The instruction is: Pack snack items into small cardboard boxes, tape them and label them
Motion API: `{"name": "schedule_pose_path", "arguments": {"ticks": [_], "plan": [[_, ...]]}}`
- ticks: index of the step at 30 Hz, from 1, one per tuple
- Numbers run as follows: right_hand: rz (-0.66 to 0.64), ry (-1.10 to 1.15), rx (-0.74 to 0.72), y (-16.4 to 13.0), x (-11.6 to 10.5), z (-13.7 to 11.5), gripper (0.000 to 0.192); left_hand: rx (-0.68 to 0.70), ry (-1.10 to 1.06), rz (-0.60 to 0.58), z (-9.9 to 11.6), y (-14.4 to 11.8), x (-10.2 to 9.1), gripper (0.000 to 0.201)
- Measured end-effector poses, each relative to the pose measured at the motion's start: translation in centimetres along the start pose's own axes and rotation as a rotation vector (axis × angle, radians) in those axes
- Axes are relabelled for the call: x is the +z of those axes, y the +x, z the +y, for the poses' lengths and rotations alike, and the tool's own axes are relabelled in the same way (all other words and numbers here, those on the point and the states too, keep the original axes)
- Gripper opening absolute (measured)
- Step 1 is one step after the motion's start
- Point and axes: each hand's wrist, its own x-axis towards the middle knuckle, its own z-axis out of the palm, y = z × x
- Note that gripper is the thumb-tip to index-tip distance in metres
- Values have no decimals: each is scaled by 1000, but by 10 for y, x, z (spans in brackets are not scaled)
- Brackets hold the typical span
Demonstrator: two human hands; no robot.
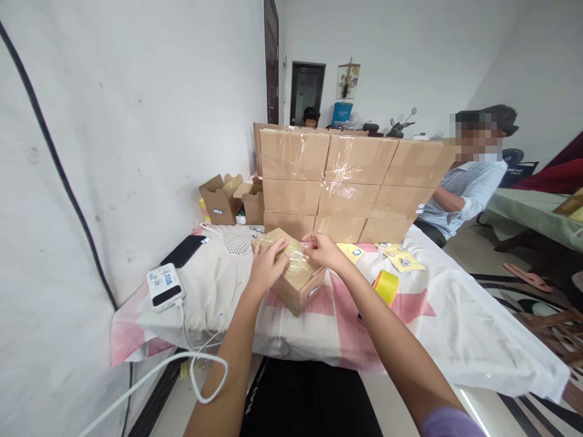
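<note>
A small cardboard box (pixel 298 288) stands at an angle on the table in front of me, with shiny tape (pixel 296 262) across its top. My left hand (pixel 268 264) lies on the left part of the lid, fingers spread. At the far right edge of the lid, my right hand (pixel 322 250) has its thumb and fingertips pinched together. What is between those fingertips is too small to make out. To the right lies a yellow tape roll (pixel 386 287), partly behind my right forearm.
Stacked taped cartons (pixel 348 188) form a wall across the table. Open boxes (pixel 221 197) stand behind left. A white power bank (pixel 164 286) with a cable and a black phone (pixel 184 250) lie left. Yellow printed sheets (pixel 403 257) lie right. A person (pixel 469 188) sits beyond the table.
</note>
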Motion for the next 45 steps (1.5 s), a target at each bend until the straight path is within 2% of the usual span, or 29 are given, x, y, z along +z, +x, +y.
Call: {"name": "schedule_pose_path", "arguments": {"ticks": [5, 10, 13, 16, 18, 21, 24, 27, 29, 31, 34, 36, 39, 42, 45], "plan": [[18, -91, -21, -2, -2, -9, 30, 18, 23, 21, -2, -1, 1, 53], [88, -472, -84, -12, -9, -26, 37, 19, 28, 23, -1, -2, 1, 54], [121, -621, 34, -13, -18, -31, 50, 11, 34, 40, 1, -3, 1, 52], [71, -541, 189, -13, -27, -29, 58, 17, 30, 35, 2, -4, 0, 39], [105, -522, 207, -19, -33, -23, 53, 38, 24, 4, 1, -4, 0, 27], [295, -558, 184, -44, -49, -6, 36, 70, 42, -30, -3, -5, -2, 26], [589, -557, 114, -90, -72, 24, 24, 146, 87, -30, -9, -6, -4, 27], [888, -546, 139, -143, -89, 60, 30, 259, 104, 10, -18, -7, -2, 24], [957, -415, 216, -170, -89, 83, 41, 297, 82, 84, -25, -6, 3, 23], [884, -156, 267, -184, -80, 101, 50, 308, 42, 169, -30, -6, 9, 26], [663, 167, 299, -186, -59, 117, 47, 317, -29, 285, -35, -10, 19, 34], [604, 188, 309, -184, -47, 120, 42, 319, -52, 322, -35, -14, 22, 35], [629, 167, 275, -183, -38, 120, 40, 320, -66, 342, -32, -21, 27, 32], [612, 210, 233, -185, -43, 124, 39, 309, -108, 415, -27, -26, 34, 29], [620, 222, 225, -184, -58, 131, 39, 275, -145, 515, -21, -29, 43, 30]]}}
